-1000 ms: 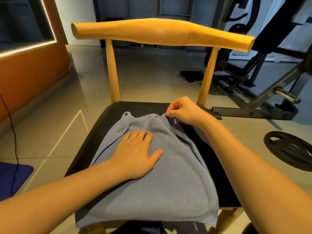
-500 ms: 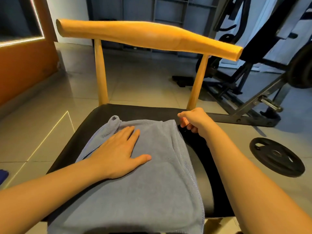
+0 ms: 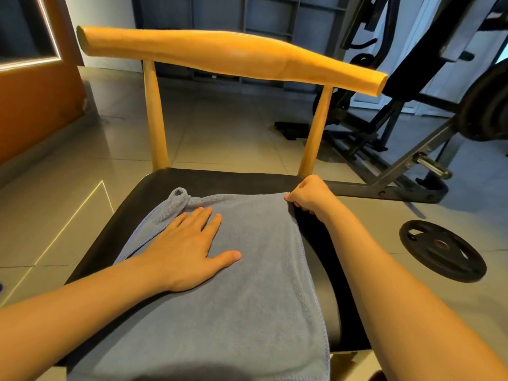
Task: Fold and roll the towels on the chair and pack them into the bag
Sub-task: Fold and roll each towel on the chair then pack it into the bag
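Right now the grey towel (image 3: 233, 298) lies flat on the chair seat (image 3: 220, 182), long axis running from the near edge toward the backrest. Left hand (image 3: 189, 248) rests on it, fingers straight and slightly spread. Right hand (image 3: 308, 198) pinches the far right corner. Far left corner is bunched, just beyond the left fingertips; the left hand is nearer to it. No bag in view.

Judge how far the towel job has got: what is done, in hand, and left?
Done: the grey towel lies spread, mostly flat, on the chair seat. In hand: the left hand presses flat on it while the right hand pinches its far right corner; the far left corner is bunched. Left: the towel is not rolled and no bag is in view, so folding, rolling and packing remain.
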